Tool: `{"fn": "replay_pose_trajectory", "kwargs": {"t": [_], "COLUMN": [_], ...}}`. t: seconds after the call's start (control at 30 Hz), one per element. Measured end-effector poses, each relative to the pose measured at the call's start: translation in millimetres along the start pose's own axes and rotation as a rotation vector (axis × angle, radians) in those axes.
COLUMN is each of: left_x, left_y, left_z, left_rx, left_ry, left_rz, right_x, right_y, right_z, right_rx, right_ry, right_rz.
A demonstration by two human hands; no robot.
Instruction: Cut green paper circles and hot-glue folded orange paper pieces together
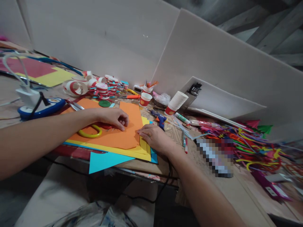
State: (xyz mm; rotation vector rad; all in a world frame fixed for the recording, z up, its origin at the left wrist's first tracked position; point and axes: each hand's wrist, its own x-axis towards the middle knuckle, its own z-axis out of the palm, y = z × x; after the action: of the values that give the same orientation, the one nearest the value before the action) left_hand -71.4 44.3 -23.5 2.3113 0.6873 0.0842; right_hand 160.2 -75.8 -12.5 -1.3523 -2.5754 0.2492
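Note:
My left hand [115, 118] is over a sheet of orange paper [119, 137], its fingers curled into a loose pinch. Whatever may be between those fingertips is too small to make out. At the right edge of the orange paper, my right hand [153, 137] has its fingers pressed together on the border. Yellow paper [145, 149] and blue paper [106, 162] stick out from under the orange. Scissors with a yellow handle ring [90, 135] lie beneath my left forearm, which partly hides them.
A glue gun [161, 121] lies beyond my right hand. Paper cups [176, 103] stand stacked near the white board, with decorated cups [103, 90] further left. A power strip [47, 107] sits at left; colourful pipe cleaners [255, 151] are heaped at right.

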Motion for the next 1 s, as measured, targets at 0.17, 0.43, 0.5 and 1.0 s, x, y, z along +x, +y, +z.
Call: {"fn": "replay_pose_trajectory", "kwargs": {"t": [0.17, 0.43, 0.5, 1.0], "left_x": [-5, -7, -3, -6], "left_y": [4, 1, 0, -1], "left_z": [-7.0, -10.5, -5.6, -12.3], "left_rx": [0.010, -0.025, 0.001, 0.064], "left_ry": [-0.057, 0.002, 0.053, -0.082], "left_rz": [-0.012, -0.011, -0.002, 0.007], "right_x": [-7, -6, -2, -7], "right_y": [3, 9, 7, 6], "right_z": [-8, -9, -3, -3], "right_rx": [0.016, 0.109, 0.143, 0.188], "right_ry": [0.035, 0.401, 0.349, 0.016], "right_rz": [0.051, 0.079, 0.036, 0.123]}}
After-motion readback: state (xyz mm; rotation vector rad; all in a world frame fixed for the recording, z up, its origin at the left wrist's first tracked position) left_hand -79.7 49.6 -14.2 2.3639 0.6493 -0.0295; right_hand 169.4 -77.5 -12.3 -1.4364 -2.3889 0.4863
